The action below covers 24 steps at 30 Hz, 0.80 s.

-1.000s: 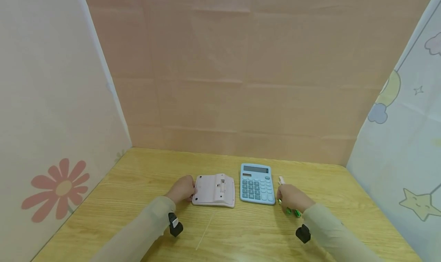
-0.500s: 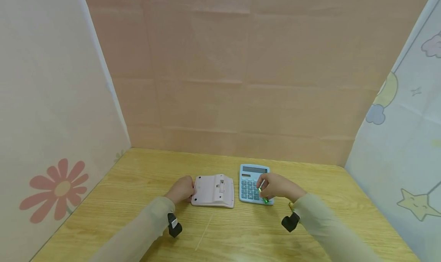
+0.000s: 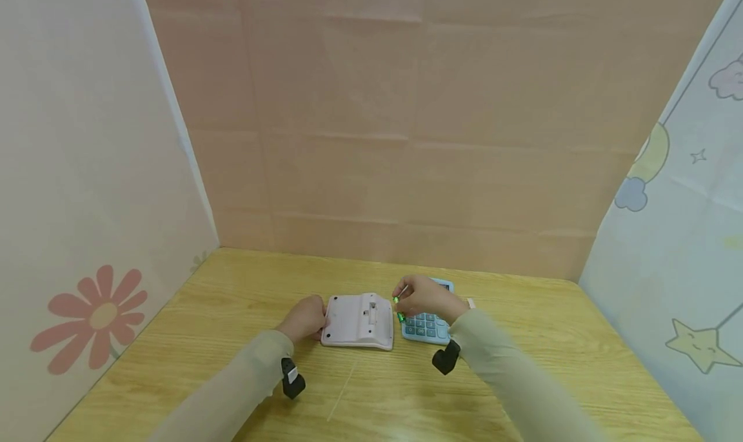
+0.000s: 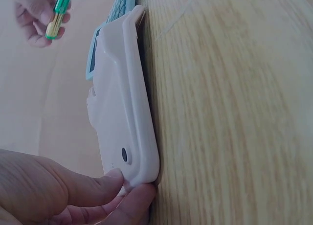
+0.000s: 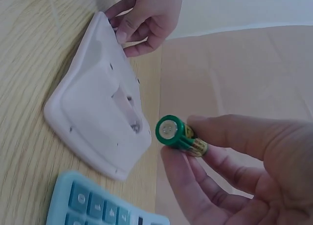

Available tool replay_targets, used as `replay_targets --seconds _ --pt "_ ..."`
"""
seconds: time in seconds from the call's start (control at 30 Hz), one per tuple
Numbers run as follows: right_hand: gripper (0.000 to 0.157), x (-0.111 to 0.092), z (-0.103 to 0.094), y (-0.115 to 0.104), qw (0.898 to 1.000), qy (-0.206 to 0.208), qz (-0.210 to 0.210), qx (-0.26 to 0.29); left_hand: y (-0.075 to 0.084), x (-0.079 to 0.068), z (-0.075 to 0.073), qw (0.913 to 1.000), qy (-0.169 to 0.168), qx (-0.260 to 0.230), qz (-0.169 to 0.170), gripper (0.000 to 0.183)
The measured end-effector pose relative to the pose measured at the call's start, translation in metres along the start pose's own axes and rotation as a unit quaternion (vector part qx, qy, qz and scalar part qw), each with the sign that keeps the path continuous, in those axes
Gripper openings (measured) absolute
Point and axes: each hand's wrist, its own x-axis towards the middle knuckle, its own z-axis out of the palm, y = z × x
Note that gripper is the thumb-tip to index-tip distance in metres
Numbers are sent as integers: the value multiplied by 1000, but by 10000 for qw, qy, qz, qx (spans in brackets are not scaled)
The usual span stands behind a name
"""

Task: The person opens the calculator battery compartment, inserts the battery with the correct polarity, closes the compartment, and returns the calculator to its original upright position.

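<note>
A pale pink calculator (image 3: 347,322) lies face down on the table with its battery compartment (image 3: 373,313) uncovered. My left hand (image 3: 304,317) pinches its left edge, thumb on the back and fingers at the side, as the left wrist view shows. In my right hand (image 3: 426,298) a green and gold battery (image 5: 185,139) is pinched between thumb and fingers. That hand is in the air just right of the pink calculator and partly covers a blue calculator (image 3: 426,330), which lies face up.
A small pale piece (image 3: 471,303) lies right of the blue calculator, partly behind the right wrist. Patterned sheets (image 3: 104,316) stand at both sides, and a plain tan sheet (image 3: 377,171) closes the back of the wooden table (image 3: 261,274).
My right hand has picked up the battery right of the blue calculator and carried it left across that calculator towards the pink one. The left hand keeps its hold.
</note>
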Motion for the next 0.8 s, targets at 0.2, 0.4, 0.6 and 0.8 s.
replay_targets --seconds 0.2,0.4,0.6,0.8 --pt "27 17 16 -10 9990 132 80 410 3 -3 -2 9999 -74 -133 -78 7" --pt "22 35 29 0 9967 450 219 635 4 -2 -1 10000 -54 -65 -29 8" --pt "23 42 43 11 9951 716 179 655 3 0 2 10000 -6 -73 -43 8" --pt "22 41 51 7 9941 847 102 675 2 -1 2 10000 20 -47 -60 8"
